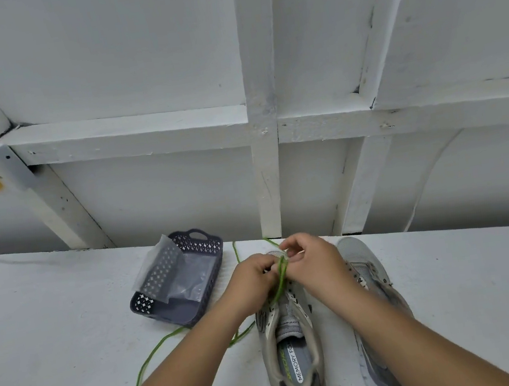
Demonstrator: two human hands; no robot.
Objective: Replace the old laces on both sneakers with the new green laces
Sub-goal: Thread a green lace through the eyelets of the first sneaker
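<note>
The toe of the left sneaker [289, 336] is covered by the left hand [253, 280] and right hand [315, 264], so the eyelets taking the green lace [281, 279] cannot be made out. The right sneaker [365, 272] is crossed by the right forearm, and both heels are cut off at the bottom edge. The contents of the basket [203, 243] are veiled by a clear plastic bag [161, 266].

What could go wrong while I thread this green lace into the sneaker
1. The green lace trails in loose loops on the table beside the basket and under your left forearm; it may snag or tangle as you pull.
2. Both the left hand and right hand cover the front eyelets of the left sneaker, so an eyelet could be skipped unseen.
3. The right sneaker sits close by; your right arm might nudge it.
</note>
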